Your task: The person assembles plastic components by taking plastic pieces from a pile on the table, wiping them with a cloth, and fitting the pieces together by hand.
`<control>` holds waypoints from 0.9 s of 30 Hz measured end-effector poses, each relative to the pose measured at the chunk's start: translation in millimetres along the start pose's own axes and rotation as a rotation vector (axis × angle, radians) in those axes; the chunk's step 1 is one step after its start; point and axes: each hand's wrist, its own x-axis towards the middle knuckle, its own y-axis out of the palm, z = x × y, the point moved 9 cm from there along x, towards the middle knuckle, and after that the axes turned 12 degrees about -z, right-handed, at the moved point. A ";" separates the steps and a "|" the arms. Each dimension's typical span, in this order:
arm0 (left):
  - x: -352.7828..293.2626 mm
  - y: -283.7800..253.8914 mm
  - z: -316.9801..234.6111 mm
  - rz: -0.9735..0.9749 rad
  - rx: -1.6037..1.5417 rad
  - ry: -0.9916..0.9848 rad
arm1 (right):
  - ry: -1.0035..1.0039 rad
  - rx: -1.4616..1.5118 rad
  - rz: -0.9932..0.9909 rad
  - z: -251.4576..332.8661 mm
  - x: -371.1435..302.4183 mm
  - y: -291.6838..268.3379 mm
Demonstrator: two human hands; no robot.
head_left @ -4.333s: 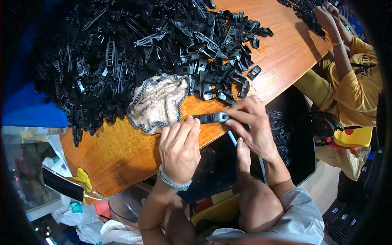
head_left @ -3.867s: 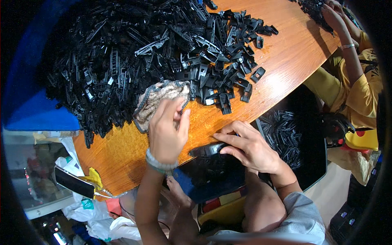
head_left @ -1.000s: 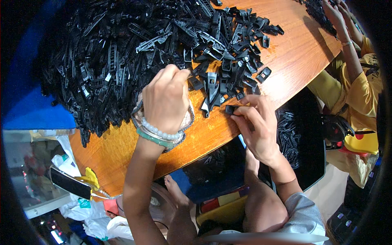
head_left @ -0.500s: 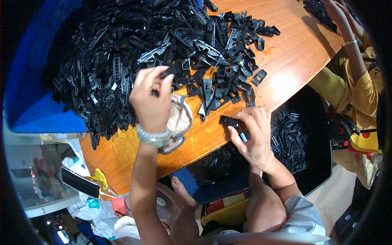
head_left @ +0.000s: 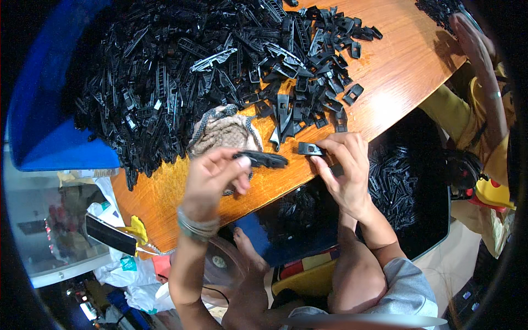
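My left hand (head_left: 213,181) pinches a long, narrow black plastic part (head_left: 268,160) between thumb and fingers, holding it over the wooden table (head_left: 159,206). Facing it, my right hand (head_left: 347,173) grips a small black plastic frame piece (head_left: 309,149) with an opening in it, near the table's front edge. The two parts are apart from each other. Just beyond my left hand lies a bunched beige cloth (head_left: 223,135) with a dark patterned edge, partly hidden by that hand.
A large pile of long black plastic parts (head_left: 159,77) covers the table's far left. Small frame pieces (head_left: 353,94) are scattered along its right side. Below the edge stands a bin of black parts (head_left: 391,181). A phone (head_left: 111,234) leans at the left; another person's arm (head_left: 484,71) reaches in at right.
My left hand has come back from the pile toward my right hand, bringing the long black part. The beige cloth shows more fully. My right hand keeps its small frame piece, raised slightly.
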 end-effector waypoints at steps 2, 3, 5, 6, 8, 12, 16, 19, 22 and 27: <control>-12.2 6.5 26.1 -0.056 -0.093 -0.085 | 0.020 0.051 -0.010 -4.4 0.5 -0.5; -17.5 6.4 35.7 -0.102 -0.106 -0.124 | 0.036 0.105 -0.020 -5.7 0.8 -2.2; -25.1 10.0 38.8 -0.146 0.007 -0.122 | 0.038 0.108 -0.008 -5.6 3.2 -2.1; -27.7 8.1 40.5 -0.190 0.123 -0.116 | 0.039 0.113 -0.001 -5.7 3.5 -2.0; -30.0 4.7 39.7 -0.232 0.230 -0.060 | 0.036 0.105 -0.002 -5.4 3.3 -2.2; -36.7 5.1 5.1 -0.318 0.774 0.418 | 0.033 0.082 0.009 -4.0 5.2 -1.4; -59.0 46.4 -20.1 -0.246 0.947 1.074 | 0.034 0.055 0.025 -4.1 6.5 1.4; -59.0 55.0 -19.5 -0.236 1.078 1.169 | 0.033 0.053 0.029 -3.5 6.5 2.2; -41.8 49.9 -13.0 -0.158 0.980 1.108 | 0.067 0.086 0.018 -6.8 6.1 0.0; -40.6 41.2 -11.8 -0.102 0.715 1.007 | 0.128 0.214 0.125 -11.9 6.1 -0.4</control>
